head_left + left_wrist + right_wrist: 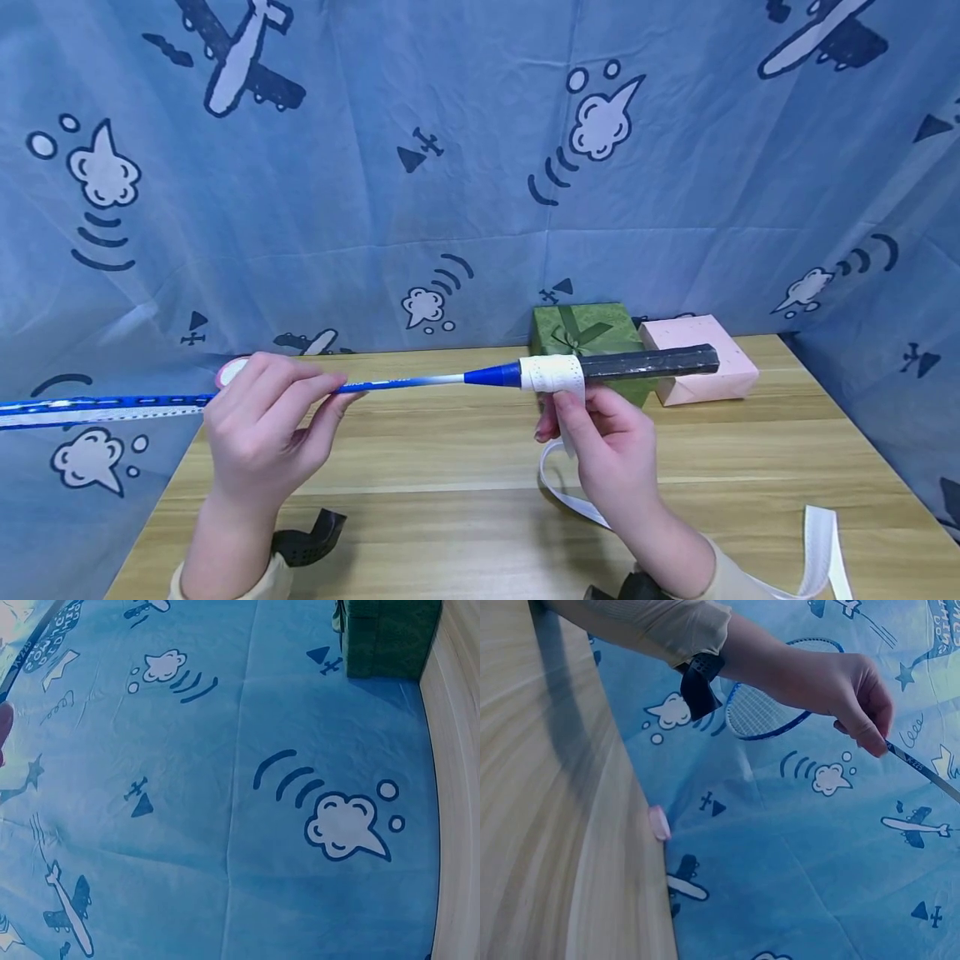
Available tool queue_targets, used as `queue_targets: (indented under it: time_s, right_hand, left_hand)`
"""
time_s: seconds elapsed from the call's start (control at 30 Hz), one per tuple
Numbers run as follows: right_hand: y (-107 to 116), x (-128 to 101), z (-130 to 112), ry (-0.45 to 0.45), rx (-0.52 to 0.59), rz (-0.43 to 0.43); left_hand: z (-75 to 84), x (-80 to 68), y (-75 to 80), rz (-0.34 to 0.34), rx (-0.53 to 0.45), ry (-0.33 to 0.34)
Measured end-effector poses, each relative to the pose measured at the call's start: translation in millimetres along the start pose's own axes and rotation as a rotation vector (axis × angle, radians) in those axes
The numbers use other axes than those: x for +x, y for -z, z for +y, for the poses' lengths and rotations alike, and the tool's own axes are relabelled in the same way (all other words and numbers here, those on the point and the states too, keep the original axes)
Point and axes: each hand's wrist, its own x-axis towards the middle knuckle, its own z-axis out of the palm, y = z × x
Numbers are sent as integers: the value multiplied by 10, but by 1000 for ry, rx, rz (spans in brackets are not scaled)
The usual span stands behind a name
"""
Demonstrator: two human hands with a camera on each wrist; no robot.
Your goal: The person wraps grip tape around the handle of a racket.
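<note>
A blue and white badminton racket is held level above the table, its head off to the left. My left hand pinches the shaft close to the head; the right wrist view shows this hand and the strung racket head. White perforated grip tape wraps the handle just past the blue cone. Below the handle, my right hand pinches the tape between thumb and fingers. Beyond the wrap, the black handle is bare. The tape's loose length trails under the right forearm onto the table.
A green gift box with a bow and a pink box stand at the table's back right. Behind the left hand sits a small round pink-rimmed object. A blue patterned cloth hangs behind the wooden table.
</note>
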Motion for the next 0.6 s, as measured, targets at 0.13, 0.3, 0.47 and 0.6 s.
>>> queue_targets:
  time_s: [0.13,0.3,0.47,0.6]
  right_hand:
    - [7,-5,-13,-28,-11,7]
    - [17,-3,-23,-38,-12,-10]
    - [17,-1,-24,-30,-6,-9]
    - [24,1,-23,-13,-4,-5]
  left_hand:
    - [9,9,11,-13,-8,12]
    - [8,2,41,-27,-11,19]
    - [8,5,50,-20,-25,20]
    - [8,10,56,-27,-60,26]
